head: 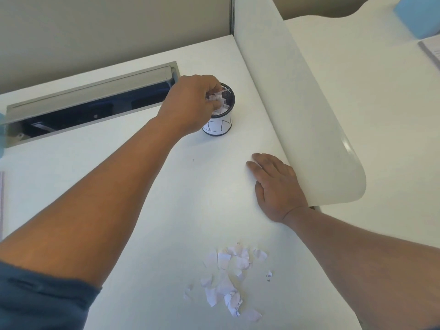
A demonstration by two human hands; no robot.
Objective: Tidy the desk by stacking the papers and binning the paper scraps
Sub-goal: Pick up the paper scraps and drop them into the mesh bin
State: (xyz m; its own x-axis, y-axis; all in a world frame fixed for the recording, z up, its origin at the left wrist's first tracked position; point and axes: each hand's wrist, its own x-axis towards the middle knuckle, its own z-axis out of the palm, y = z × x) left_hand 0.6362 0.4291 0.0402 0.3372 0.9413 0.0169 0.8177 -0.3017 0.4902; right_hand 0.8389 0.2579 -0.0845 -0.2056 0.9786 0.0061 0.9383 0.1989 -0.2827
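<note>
White surface (147, 186) carries everything in view. A white rounded partition panel (297, 115) stands along its edge, directly beside the right hand and running away beyond it. An open cable tray with a grey flap (90, 96) is recessed into the surface, beyond and outboard of the left hand.

Left forearm reaches forward across the surface; dark blue sleeve (40, 298) at the near end.

Right hand (276, 186): flat, palm down on the surface, fingers straight and together, holding nothing. Its outer side lies against the foot of the partition panel.

Left hand (190, 101): over the mouth of the bin, fingers curled, pinching a small bunch of paper scraps (217, 97) at the rim.

Bin: small cylindrical mesh cup with black rim and white paper label (220, 123), upright on the surface, just under and beyond the left hand, well forward of the right hand. More scraps visible inside it.

Loose pile of paper scraps (228, 277): lies on the surface close to the body, between the two forearms, nearer the right one. A few pieces carry print. One small piece (269, 274) lies apart, toward the right forearm.
</note>
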